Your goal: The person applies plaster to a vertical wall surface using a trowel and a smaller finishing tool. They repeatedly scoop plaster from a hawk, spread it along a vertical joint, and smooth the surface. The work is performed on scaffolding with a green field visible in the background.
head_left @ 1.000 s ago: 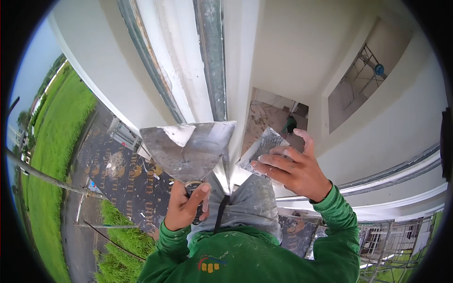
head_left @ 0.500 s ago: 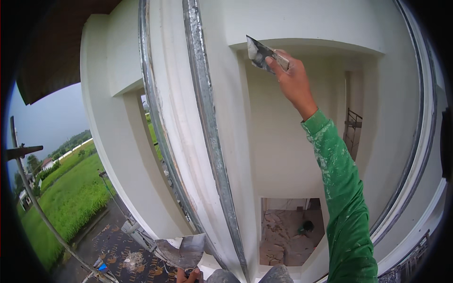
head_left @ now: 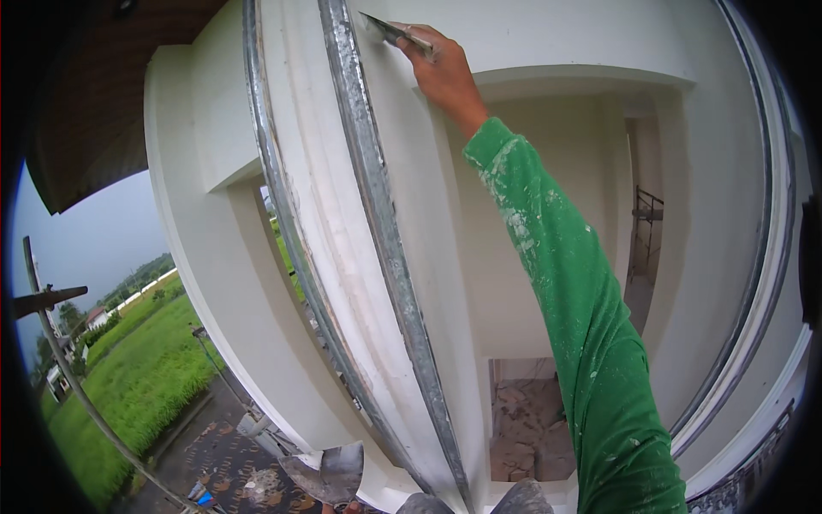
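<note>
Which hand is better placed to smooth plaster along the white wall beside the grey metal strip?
Right. The right hand holds the flat metal trowel blade against the white wall beside the grey metal strip. The left hand is barely visible, low, under the plaster-loaded metal board.

The sleeve (head_left: pixel 582 325) is bright green, flecked with white plaster spatter. The wall (head_left: pixel 531 51) is off-white. The metal strip (head_left: pixel 385 248) running along it is dull grey with pale smears. The putty knife (head_left: pixel 396 32) and the plaster hawk (head_left: pixel 330 473) are grey steel. The field (head_left: pixel 137 385) is vivid green, the ceiling (head_left: pixel 103 94) dark brown.
</note>
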